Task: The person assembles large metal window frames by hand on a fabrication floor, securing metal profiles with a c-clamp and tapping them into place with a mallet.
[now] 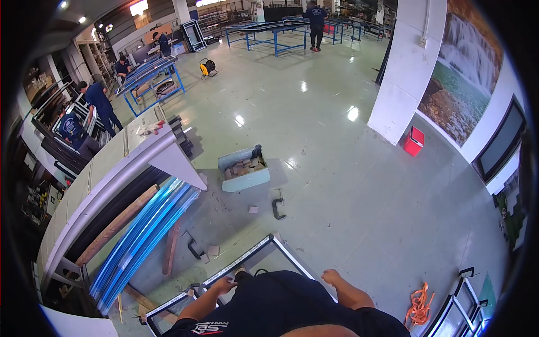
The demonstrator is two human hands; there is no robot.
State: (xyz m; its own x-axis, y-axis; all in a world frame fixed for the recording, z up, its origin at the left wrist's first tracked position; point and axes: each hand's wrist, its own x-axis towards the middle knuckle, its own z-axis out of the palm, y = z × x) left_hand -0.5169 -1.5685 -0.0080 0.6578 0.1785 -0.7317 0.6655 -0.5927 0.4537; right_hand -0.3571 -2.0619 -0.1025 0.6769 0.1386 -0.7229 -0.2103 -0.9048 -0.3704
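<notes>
My left hand (225, 285) is beside my body, over a dark-edged frame (241, 259) on the floor below me. Its fingers look loosely spread, with nothing visible in them. Out to the other side, my right hand (332, 277) hangs in the air with its fingers curled in, and no object shows in it. The frame has pale strips along its bars, and my body covers part of it. A C-clamp (278, 208) lies on the floor ahead, and another clamp (194, 249) lies left of the frame.
A box of blocks (245, 173) stands ahead. At left, blue-wrapped profiles (143, 238) lie under a long bench (106, 174). An orange strap (419, 305) and clamped frames (457, 309) are at right. A red box (414, 141) sits by the pillar. Several people work farther back.
</notes>
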